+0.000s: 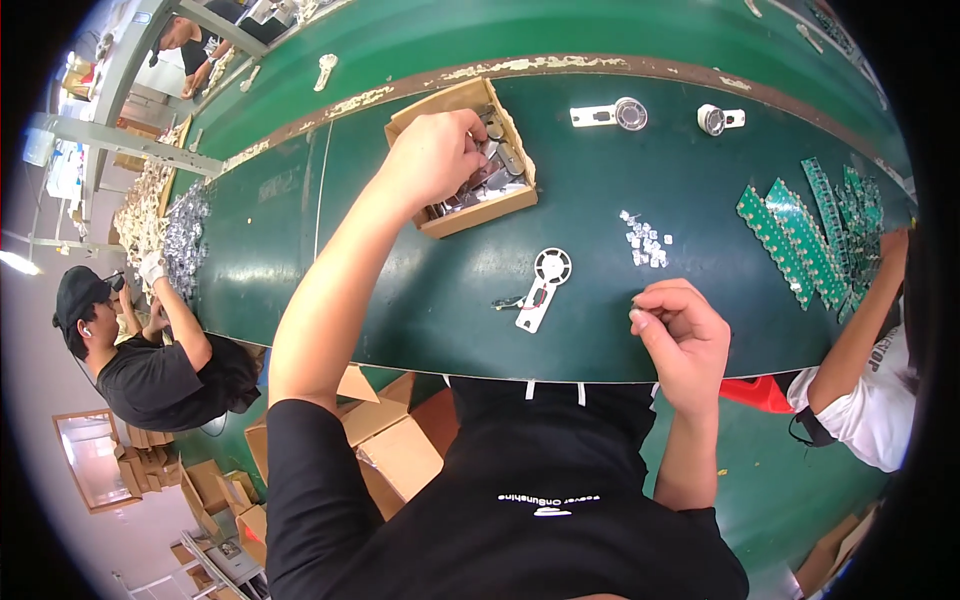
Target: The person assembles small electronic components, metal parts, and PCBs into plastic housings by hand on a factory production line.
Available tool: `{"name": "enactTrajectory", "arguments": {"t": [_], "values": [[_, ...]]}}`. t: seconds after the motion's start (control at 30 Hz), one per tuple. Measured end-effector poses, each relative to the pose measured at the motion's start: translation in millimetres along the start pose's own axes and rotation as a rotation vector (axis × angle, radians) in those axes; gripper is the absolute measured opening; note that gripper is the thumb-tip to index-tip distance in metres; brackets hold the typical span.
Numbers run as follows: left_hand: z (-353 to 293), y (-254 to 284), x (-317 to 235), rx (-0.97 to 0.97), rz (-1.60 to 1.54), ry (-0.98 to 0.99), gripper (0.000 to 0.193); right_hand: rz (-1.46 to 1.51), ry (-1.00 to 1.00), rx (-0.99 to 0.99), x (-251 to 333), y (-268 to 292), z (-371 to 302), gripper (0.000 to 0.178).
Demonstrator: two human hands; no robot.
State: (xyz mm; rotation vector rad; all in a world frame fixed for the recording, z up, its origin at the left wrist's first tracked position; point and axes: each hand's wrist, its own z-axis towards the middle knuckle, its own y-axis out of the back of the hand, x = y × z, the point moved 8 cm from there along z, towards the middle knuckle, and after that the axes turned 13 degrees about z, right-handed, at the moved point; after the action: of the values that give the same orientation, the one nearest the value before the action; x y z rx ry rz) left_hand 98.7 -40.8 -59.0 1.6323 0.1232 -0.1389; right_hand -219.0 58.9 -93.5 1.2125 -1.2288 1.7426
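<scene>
left hand [432, 160] in cardboard box [463, 158] — right hand [680, 340] at belt edge [560, 375]

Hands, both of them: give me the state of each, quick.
Left hand: fingers curled down into the cardboard box of metal parts; what it grips is hidden.
Right hand: fingers pinched shut; anything held is too small to tell.

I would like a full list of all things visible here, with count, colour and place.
cardboard box: one, brown, far side of belt, holds grey metal parts
white bracket with round disc: one, belt centre
white bracket parts: two, far belt
small clear pieces: a small pile, whitish, right of centre
circuit board strips: several, green, right
conveyor belt: one, dark green
co-workers: one left in black, one right in white
left hand: reaching into the box
right hand: closed, at near belt edge
</scene>
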Motion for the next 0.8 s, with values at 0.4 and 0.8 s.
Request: {"name": "enactTrajectory", "arguments": {"t": [0.4,0.8], "values": [[-44,31,-6,-0.263,0.035,-0.152,0.014,0.177,-0.104,-0.004,-7,0,4,0.015],[-142,8,-76,-0.542,-0.667,-0.149,0.022,0.483,-0.217,0.155,-17,-70,26,0.014]]}}
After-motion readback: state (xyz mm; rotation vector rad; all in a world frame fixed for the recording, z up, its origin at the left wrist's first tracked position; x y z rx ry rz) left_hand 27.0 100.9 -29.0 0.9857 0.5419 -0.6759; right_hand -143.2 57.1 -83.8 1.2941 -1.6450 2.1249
